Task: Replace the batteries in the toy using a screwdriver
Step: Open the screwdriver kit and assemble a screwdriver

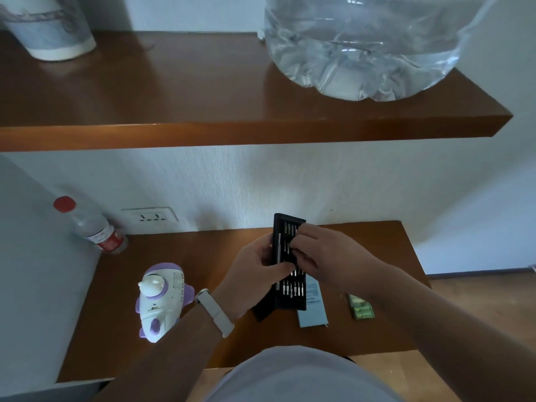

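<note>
— Head view showed what, exactly?

— Both hands were up over the desk (203, 338), busy with a black screwdriver bit case (290, 291). The left hand (255, 271) gripped the case along its left edge, thumb across the front. The right hand (322, 253) had its fingertips pinched among the bits in the upper rows.

— And the toy?

— A white and purple toy (162, 300) lay on the desk, left of the hands, untouched. A green battery pack (361, 307) sat to the right, beside a pale blue booklet (313, 311) under the case.
</note>
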Tool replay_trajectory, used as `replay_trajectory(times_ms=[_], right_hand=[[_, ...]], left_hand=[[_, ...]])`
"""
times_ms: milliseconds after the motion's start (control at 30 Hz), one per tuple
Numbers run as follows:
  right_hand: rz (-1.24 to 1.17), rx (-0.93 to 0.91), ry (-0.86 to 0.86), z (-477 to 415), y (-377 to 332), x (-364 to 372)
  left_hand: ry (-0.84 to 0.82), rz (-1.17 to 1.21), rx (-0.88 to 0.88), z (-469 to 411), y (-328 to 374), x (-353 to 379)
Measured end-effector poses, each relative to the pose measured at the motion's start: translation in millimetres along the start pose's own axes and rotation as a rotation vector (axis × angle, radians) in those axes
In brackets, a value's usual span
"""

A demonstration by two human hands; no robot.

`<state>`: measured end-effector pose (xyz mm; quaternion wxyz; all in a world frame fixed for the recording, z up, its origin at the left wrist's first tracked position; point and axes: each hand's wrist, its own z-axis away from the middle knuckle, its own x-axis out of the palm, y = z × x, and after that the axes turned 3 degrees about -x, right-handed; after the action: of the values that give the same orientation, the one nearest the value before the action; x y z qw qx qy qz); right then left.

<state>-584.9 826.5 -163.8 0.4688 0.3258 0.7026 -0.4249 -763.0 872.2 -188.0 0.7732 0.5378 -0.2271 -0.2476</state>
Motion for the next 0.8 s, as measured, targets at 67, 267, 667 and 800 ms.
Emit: replay_trajectory(times_ms=[67,267,667,800], right_hand=[[-0.008,-0.014,0.026,-3,1,1],[-0.071,0.007,0.06,-10,2,1],[-0.105,0.057,-0.039,-19,2,-2],[0.012,-0.011,-0.005,-22,-2,-3]], left_hand=[[0.006,0.01,0.006,-1,4,-4],[0.014,0.035,-0.002,0,8,-10],[-0.005,0.066,-0.03,5,5,-16],[-0.009,0.064,-0.012,6,6,-14]])
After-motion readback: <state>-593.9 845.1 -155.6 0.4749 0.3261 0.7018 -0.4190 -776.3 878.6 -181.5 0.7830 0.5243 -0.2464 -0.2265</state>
